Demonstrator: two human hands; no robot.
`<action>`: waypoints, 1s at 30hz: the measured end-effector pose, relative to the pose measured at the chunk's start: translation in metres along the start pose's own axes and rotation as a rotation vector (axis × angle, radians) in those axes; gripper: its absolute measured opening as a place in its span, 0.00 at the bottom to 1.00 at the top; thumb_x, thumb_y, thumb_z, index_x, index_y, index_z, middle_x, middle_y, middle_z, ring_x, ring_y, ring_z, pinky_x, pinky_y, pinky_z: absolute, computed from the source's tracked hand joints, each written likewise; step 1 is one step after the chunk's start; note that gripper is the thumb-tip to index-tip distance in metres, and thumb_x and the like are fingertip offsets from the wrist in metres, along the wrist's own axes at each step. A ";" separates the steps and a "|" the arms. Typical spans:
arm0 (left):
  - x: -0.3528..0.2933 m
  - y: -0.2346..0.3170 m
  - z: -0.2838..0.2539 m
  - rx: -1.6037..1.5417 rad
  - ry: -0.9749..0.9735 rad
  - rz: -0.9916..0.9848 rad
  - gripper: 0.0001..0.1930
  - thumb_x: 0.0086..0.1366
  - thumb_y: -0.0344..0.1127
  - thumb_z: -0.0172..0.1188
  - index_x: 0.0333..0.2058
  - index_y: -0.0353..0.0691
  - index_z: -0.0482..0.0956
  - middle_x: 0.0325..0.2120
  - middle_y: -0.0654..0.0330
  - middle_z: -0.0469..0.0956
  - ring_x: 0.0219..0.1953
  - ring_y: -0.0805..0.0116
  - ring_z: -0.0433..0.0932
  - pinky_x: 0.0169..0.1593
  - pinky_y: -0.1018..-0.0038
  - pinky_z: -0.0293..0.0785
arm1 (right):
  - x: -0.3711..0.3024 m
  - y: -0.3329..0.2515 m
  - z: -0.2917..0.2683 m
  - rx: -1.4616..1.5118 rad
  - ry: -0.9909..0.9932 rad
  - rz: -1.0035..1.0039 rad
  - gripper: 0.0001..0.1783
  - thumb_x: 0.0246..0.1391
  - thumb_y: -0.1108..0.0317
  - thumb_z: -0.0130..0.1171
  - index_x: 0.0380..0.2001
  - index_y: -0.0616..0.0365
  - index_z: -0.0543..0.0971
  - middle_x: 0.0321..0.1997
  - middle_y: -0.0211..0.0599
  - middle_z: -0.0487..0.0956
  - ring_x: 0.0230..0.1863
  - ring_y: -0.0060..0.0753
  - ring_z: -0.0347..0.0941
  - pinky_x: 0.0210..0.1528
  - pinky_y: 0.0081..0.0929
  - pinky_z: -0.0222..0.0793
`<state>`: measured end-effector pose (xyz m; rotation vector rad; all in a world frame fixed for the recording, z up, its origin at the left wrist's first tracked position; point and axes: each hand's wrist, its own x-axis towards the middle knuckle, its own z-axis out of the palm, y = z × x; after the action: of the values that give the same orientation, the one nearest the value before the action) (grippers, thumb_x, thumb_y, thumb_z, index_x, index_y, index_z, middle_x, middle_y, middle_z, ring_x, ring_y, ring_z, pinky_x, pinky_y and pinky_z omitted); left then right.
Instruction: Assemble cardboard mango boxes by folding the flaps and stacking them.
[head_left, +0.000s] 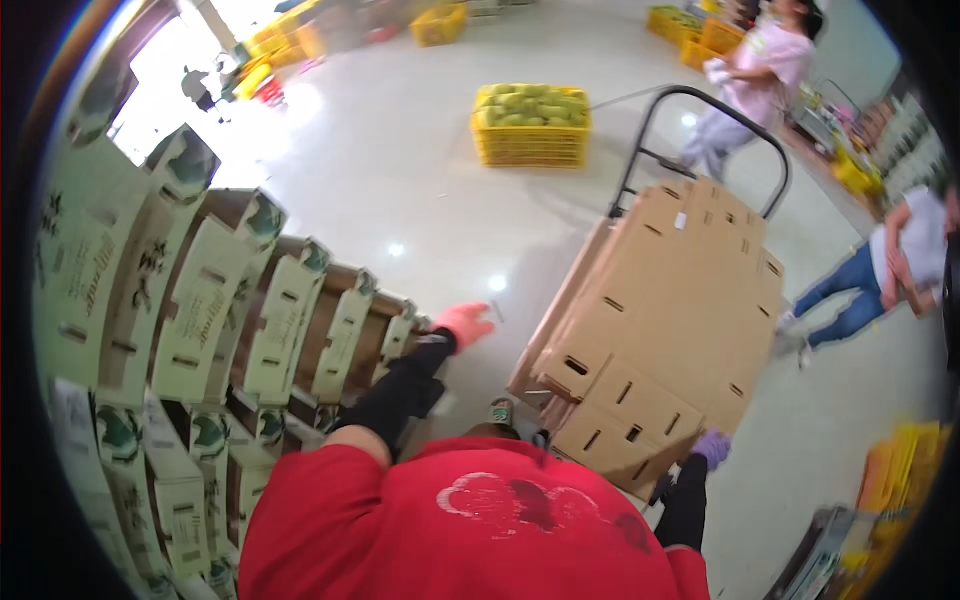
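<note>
A stack of flat brown cardboard sheets [668, 300] with slots cut in them lies on a trolley with a black tubular handle [685, 92]. My right hand [713, 449], in a purple glove, is at the stack's near right edge; its fingers are too small and blurred to tell whether they grip. Reaching forward on the left is my left hand [465, 325] in an orange-pink glove. Its fingers are apart with nothing in them, just right of a row of pale green printed cartons [278, 330].
Those cartons are piled in tiers along my left. Ahead stands a yellow crate [530, 148] of green-yellow round fruit. One person in pink [765, 75] is beyond the trolley handle, another in jeans [850, 285] right of the trolley. Yellow crates [900, 470] stand at the lower right.
</note>
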<state>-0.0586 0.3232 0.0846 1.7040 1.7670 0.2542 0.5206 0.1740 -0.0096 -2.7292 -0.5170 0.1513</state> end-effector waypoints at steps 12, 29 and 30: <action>-0.146 0.052 -0.123 0.221 1.077 0.071 0.12 0.52 0.33 0.60 0.37 0.40 0.79 0.35 0.55 0.78 0.39 0.57 0.76 0.45 0.67 0.72 | 0.009 0.010 -0.053 0.134 0.206 -0.578 0.38 0.48 0.43 0.58 0.53 0.63 0.68 0.54 0.52 0.70 0.56 0.52 0.65 0.57 0.46 0.61; -0.287 -0.026 -0.336 0.819 1.160 -0.516 0.20 0.47 0.47 0.64 0.37 0.44 0.80 0.30 0.59 0.80 0.33 0.57 0.77 0.39 0.66 0.72 | -0.459 -0.469 -0.141 1.081 -0.437 -1.967 0.22 0.48 0.65 0.61 0.47 0.55 0.73 0.53 0.45 0.71 0.55 0.52 0.65 0.57 0.41 0.61; -0.295 -0.029 -0.338 0.755 1.099 -0.571 0.19 0.47 0.49 0.64 0.35 0.44 0.80 0.29 0.58 0.80 0.32 0.57 0.77 0.37 0.66 0.72 | -0.489 -0.489 -0.163 1.032 -0.441 -2.043 0.23 0.47 0.64 0.62 0.48 0.53 0.73 0.54 0.43 0.70 0.57 0.51 0.62 0.58 0.41 0.59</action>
<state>-0.2965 0.1420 0.4204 1.4688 3.4187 0.3153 -0.0685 0.3637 0.3387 -0.3704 -2.1003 0.2912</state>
